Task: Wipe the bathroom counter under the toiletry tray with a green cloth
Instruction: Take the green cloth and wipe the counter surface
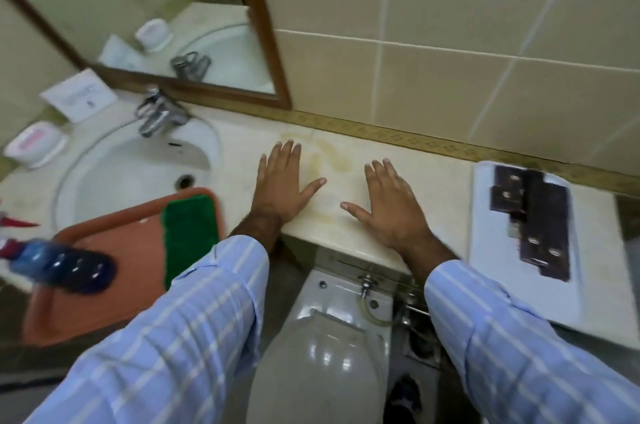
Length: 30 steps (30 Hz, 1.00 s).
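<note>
Head view: both palms flat, empty on the counter, left hand & right hand apart; green cloth at 9 o'clock, toiletry tray at 3; we'd grab cloth w/ left, lift tray clear first.

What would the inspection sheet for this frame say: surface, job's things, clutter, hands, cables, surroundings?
Surface: beige counter, yellowish stain between the hands.
Job's things: green cloth lies in the orange tray over the sink; white toiletry tray with dark packets sits at the right end.
Clutter: blue spray bottle, soap dish, white card.
Hands: left hand and right hand flat on the counter, empty.
Cables: nothing seen.
Surroundings: mirror, faucet, tiled wall, toilet below.
</note>
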Motion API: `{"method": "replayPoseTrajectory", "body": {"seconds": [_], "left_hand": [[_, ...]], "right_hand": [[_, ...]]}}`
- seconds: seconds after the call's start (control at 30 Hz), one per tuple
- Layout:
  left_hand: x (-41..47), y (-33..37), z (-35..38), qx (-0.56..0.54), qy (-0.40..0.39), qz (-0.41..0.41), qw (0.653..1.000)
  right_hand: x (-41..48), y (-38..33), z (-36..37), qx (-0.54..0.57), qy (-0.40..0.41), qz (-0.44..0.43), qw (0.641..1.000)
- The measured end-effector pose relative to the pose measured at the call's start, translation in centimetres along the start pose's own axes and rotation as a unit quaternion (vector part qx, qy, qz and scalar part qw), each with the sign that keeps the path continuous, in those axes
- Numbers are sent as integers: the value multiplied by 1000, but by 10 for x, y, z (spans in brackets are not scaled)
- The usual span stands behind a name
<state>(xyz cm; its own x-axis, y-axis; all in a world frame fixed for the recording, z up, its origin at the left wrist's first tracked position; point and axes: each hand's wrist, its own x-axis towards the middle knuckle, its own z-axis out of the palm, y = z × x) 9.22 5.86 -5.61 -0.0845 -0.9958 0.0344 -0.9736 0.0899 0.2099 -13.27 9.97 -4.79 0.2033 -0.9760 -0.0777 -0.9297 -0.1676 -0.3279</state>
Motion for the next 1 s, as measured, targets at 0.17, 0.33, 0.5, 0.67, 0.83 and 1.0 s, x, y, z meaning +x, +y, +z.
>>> {"method": "replayPoseTrajectory", "body": {"seconds": [0.17,0.33,0.5,0.67,0.83,1.0], "left_hand": [[-44,-113,-25,45,25,-117,992],[-76,-178,-32,5,34,-237,971],[-82,-202,-20,-30,-38,-326,944],[-75,-218,-9,-134,-13,-368,920],[-81,-217,-10,-317,48,-403,857],[-86,-199,-35,-528,129,-335,770]], "right_hand": [[17,-116,44,21,-37,-116,992],[13,-210,84,-22,-85,-213,973],[1,-257,106,-83,-123,-205,967],[-2,-276,113,-90,-116,-157,977],[-3,-282,112,-54,-120,-174,976],[-7,-258,95,63,-44,-136,988]]}}
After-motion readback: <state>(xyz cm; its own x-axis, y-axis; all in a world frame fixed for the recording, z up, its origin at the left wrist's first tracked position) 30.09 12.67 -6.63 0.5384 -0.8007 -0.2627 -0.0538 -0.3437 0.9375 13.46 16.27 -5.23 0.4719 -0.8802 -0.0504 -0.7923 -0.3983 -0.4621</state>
